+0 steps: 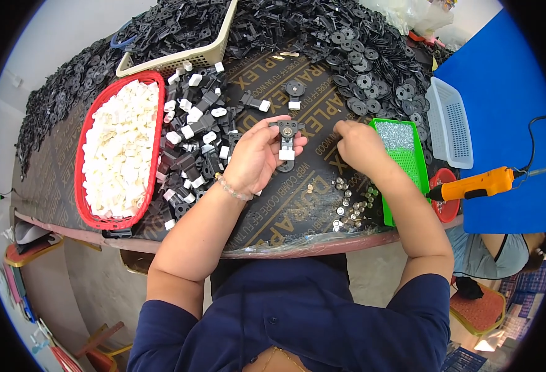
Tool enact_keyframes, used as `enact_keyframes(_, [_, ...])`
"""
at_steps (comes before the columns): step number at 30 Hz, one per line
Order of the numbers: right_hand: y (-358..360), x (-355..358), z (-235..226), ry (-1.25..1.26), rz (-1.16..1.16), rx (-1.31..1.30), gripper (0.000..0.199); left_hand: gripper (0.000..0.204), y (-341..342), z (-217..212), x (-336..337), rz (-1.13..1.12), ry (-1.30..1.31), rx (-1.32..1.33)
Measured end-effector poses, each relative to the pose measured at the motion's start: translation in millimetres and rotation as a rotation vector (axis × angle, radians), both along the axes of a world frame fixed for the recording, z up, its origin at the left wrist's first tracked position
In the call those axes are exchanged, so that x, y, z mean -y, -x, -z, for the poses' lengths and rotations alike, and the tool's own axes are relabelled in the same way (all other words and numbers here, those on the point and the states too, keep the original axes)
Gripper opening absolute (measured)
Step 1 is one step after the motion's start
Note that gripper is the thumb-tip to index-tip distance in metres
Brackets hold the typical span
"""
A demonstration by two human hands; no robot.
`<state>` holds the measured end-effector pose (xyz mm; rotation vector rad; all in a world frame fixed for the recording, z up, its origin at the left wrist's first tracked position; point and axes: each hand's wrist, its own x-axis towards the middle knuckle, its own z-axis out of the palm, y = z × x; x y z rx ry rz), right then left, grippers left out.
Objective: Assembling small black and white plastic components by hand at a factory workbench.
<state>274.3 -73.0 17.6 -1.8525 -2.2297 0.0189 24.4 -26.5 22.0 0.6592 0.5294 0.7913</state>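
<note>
My left hand [252, 155] is palm up over the middle of the table. It grips a black plastic fitting [287, 130] with a white end piece [286, 154], and a round metal piece shows in its centre. A black disc partly shows beneath the fingers. To the right, my right hand [361, 147] is closed in a pinch beside a green tray [412, 165]; whatever is between its fingertips is too small to make out. Small silvery screws [394, 134] fill the tray's far part. Beyond my left hand lie a fitting with a disc [295, 89] and another white-tipped fitting [254, 102].
At left, a red basket [160, 118] holds white pieces, beside piled white-tipped fittings [189, 124]. Black parts [273, 25] and discs [363, 80] heap at the back. Round metal pieces [345, 208] lie near the front edge. An orange electric screwdriver [481, 184] rests over a small red basket [452, 209].
</note>
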Motion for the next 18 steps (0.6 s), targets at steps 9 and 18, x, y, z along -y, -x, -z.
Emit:
enact_keyframes(9, [-23, -11, -11, 0.069, -0.159, -0.247, 0.038, 0.036, 0, 3, -5, -0.009, 0.038, 0.021])
enact_keyframes(18, [4, -8, -40, 0.237, -0.118, -0.373, 0.053, 0.025, -3, 5, -4, -0.051, 0.091, 0.057])
